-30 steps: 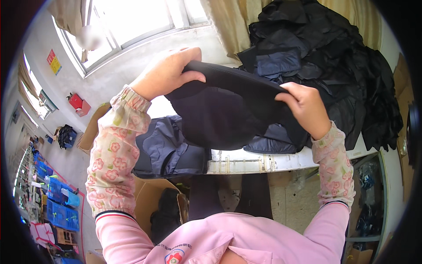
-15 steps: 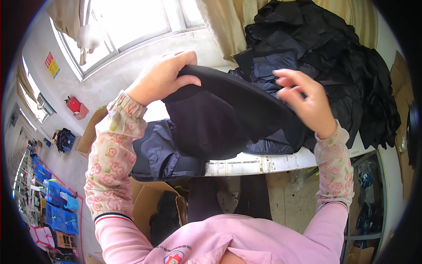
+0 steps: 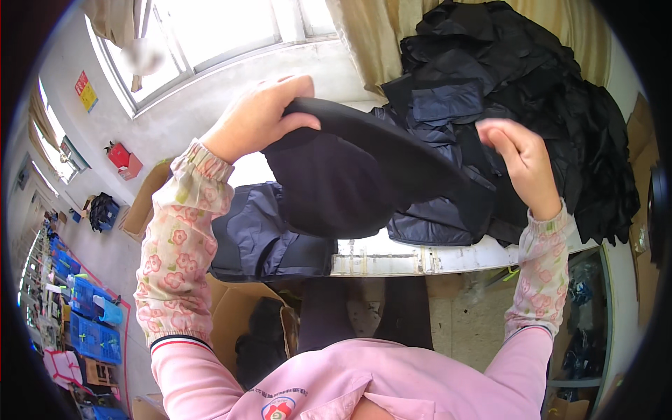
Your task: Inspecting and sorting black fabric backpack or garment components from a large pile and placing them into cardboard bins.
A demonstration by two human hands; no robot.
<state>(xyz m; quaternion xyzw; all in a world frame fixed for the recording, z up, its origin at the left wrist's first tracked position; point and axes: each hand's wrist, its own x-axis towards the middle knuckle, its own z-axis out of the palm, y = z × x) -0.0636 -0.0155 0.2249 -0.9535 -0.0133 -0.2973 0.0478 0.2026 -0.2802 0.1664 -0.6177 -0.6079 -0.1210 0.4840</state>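
Note:
My left hand (image 3: 262,115) is closed on the upper edge of a black fabric piece (image 3: 329,182), thumb on the near side and fingers behind. The piece hangs in a curved shape above a white table (image 3: 392,260), its thick edge sloping down to the right. To the right of it, apart from it, is my right hand (image 3: 519,162) with the fingers curled into a pinch. Its fingertips are slightly blurred, and whether they hold something small cannot be made out. Beneath the raised piece lie dark, shiny fabric pieces (image 3: 252,234) at the table's left.
A large heap of black fabric pieces (image 3: 532,91) fills the table's right back, with a folded dark blue piece (image 3: 448,101) on its near side. Below the table's left stands an open cardboard box (image 3: 227,308) with dark items. Blue crates (image 3: 94,336) stand farther left.
My right hand has moved right, away from the fabric's edge, and its fingers have curled together. My left hand keeps its hold, and the fabric's right part has shifted a little.

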